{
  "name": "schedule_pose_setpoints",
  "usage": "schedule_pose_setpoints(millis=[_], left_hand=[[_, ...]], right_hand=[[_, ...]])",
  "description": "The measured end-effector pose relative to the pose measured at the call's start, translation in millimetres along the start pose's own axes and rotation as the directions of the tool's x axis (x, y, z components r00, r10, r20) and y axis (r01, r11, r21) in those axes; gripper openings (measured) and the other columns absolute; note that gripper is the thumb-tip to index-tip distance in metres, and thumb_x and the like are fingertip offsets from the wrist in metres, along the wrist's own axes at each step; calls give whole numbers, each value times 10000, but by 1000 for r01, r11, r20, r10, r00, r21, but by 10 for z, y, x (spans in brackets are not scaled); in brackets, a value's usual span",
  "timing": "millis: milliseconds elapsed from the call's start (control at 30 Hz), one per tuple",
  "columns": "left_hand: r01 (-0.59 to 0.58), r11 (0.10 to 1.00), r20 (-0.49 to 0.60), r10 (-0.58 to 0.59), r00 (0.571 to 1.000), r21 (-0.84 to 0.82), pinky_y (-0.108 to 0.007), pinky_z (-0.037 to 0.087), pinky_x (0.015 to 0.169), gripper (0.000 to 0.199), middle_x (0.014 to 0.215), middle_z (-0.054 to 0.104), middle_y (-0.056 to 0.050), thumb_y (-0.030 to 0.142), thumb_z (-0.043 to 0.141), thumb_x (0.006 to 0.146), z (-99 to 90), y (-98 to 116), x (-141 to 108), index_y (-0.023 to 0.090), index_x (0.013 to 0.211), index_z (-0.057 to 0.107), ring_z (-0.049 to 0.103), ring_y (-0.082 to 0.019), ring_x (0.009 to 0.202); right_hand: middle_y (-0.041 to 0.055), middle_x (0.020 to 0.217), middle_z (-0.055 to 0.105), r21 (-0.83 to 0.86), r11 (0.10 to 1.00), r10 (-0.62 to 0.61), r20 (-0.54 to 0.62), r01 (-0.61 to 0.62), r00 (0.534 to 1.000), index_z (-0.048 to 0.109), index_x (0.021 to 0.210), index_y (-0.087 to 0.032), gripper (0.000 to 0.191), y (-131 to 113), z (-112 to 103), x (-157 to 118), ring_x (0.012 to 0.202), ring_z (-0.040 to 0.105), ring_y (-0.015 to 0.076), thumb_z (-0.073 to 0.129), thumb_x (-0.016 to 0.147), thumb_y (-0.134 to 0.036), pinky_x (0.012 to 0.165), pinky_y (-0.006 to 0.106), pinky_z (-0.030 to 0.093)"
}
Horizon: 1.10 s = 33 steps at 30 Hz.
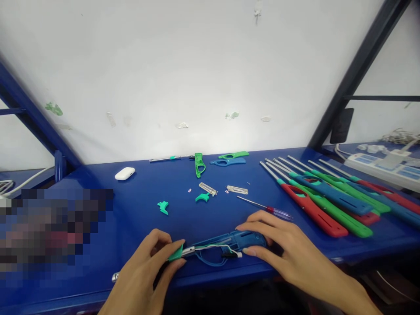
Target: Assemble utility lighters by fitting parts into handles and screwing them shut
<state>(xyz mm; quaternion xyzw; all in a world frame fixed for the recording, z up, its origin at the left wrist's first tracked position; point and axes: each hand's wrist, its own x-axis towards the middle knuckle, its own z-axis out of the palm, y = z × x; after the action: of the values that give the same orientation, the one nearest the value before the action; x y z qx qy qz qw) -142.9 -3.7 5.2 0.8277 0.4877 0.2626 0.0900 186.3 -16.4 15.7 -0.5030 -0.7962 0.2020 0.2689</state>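
My left hand (144, 267) pinches the green collar (177, 253) of a lighter's metal tube between thumb and fingers; the tube's tip shows left of the hand. A blue lighter handle half (251, 239), its inner side facing up, lies at the table's front edge with my right hand (285, 245) gripping its rear end. White and green wires (226, 247) run along the handle from the tube. By my right thumb is a small black part (229, 254) with a white end. Some of the tube is hidden behind my left fingers.
Beyond my hands lie two green triggers (202, 197), two clear fuel tanks (237, 190) and a screwdriver (278, 213). Several assembled lighters (323, 212) fill the right. Loose handle shells (229, 162), a tube (164, 159) and a white earbud case (125, 173) sit near the wall.
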Motion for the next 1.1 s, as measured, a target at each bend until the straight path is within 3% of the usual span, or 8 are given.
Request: schedule_pose_setpoints(millis=[100,300,467,567,700,1000,1100], left_hand=[[10,999,-30,-11,999,-41,-196,612,752,257,1039,691,-4,451,564,1077,-8,41,-10,319,1133,777,752,-148,841],[54,997,14,-53,998,-56,-208,618,855,298,1160,688,-10,495,544,1087,3,90,-43,332,1232,747,747,-156,976],[4,997,-43,-7,999,-75,-197,602,808,215,1095,709,7,427,588,1069,18,42,-16,330,1135,768,746,-149,908],[32,995,-62,-39,997,-99,-210,602,771,201,1080,715,3,442,611,1048,11,49,18,315,1060,767,745,-164,890],[66,987,-33,-71,997,-147,-221,600,772,195,1068,719,-1,460,619,1037,-33,110,40,309,1016,741,744,-173,894],[-8,971,-6,6,1000,-238,-158,567,772,266,991,732,32,382,594,1044,-76,56,82,307,840,749,738,-124,818],[-1,966,-11,-2,1000,-257,-152,566,789,212,1006,732,39,396,629,1035,-69,37,64,319,891,764,736,-120,839]], right_hand=[[17,1251,697,-2,1000,2,2,-2,1000,722,1296,-372,259,-9,-4,-5,1056,724,201,608,1078,-455,928,316,570],[26,1282,679,-5,1000,21,24,-20,999,705,1319,-377,279,1,-5,4,1085,711,211,588,1086,-476,960,340,557],[18,1272,674,-11,1000,13,29,-12,999,713,1318,-388,275,14,-2,-15,1081,710,203,581,1092,-472,964,339,553],[20,1264,676,-14,1000,11,29,-11,1000,719,1322,-391,282,10,3,-21,1065,716,201,580,1091,-476,956,339,559],[27,1258,687,-25,1000,12,13,-12,1000,733,1314,-382,286,0,1,-6,1042,726,204,591,1085,-478,936,336,572],[34,1240,699,-33,999,-5,-1,5,1000,743,1303,-375,290,-1,4,-7,1011,734,204,588,1083,-482,899,324,587],[31,1256,688,-32,999,11,14,-10,1000,734,1313,-382,295,1,3,-14,1028,727,204,584,1084,-492,917,332,578]])
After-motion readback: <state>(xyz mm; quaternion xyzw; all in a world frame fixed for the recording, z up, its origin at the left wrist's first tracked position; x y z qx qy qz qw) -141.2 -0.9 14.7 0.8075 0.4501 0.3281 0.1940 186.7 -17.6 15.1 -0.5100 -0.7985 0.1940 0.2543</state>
